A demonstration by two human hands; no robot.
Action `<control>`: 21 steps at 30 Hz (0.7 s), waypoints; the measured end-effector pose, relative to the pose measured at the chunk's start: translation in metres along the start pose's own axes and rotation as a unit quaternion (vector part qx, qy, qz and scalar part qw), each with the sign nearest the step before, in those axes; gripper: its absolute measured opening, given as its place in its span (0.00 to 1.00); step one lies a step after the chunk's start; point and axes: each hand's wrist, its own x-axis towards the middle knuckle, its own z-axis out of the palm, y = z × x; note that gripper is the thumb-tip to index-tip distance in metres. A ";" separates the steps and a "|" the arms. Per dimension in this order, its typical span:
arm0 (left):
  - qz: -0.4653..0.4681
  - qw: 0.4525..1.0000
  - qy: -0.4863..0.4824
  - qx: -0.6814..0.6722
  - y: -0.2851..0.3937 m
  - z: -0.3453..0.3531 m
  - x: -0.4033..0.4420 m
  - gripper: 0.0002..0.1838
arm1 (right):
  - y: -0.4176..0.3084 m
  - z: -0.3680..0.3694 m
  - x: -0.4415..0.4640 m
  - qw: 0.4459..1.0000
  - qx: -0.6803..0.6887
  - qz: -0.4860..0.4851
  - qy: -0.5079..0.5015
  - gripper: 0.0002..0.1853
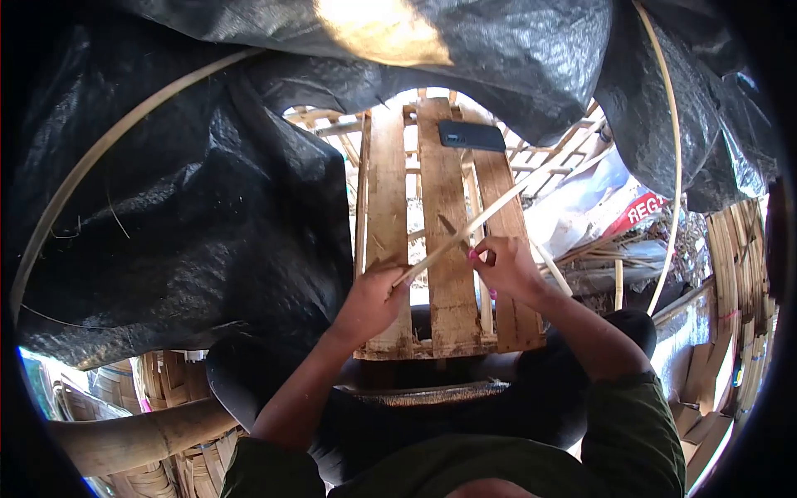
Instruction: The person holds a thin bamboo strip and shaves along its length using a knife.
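My left hand (372, 303) is closed around the lower end of a long pale bamboo strip (498, 205), which slants up to the far right. My right hand (508, 267) is closed on a small knife; pink bits of what looks like its handle show at the fingers and below the palm. The knife's dark narrow blade (449, 226) lies across the strip, seemingly touching it. Both hands are above a slatted wooden bench (447, 315) in front of my crossed legs.
A dark phone (471, 135) lies on the bench's far end. Black plastic sheeting (224, 224) hangs on the left and overhead, with a bent bamboo hoop (108, 137) against it. To the right are a printed sack (618, 207), loose strips and woven bamboo (735, 274). A thick bamboo pole (141, 436) is lower left.
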 end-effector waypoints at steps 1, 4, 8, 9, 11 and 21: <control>0.034 0.999 0.007 0.005 -0.007 0.004 0.001 0.11 | 0.006 0.006 0.003 0.999 -0.013 -0.043 0.026 0.09; 0.069 0.997 0.017 0.009 -0.015 0.009 0.007 0.10 | 0.015 0.011 0.014 0.997 -0.062 -0.047 0.017 0.10; 0.091 0.995 0.029 0.042 -0.013 0.007 0.008 0.10 | 0.028 0.009 0.018 0.985 -0.120 -0.100 0.075 0.10; 0.089 0.994 0.030 0.048 -0.012 0.007 0.008 0.10 | 0.033 0.005 0.021 0.977 -0.187 -0.065 0.081 0.10; 0.091 0.994 0.034 0.042 -0.013 0.010 0.006 0.10 | 0.031 -0.013 0.017 0.984 -0.160 0.011 0.075 0.11; 0.072 0.996 -0.020 0.042 -0.026 0.017 0.002 0.12 | 0.016 -0.179 -0.013 0.991 -0.034 -0.078 -0.108 0.05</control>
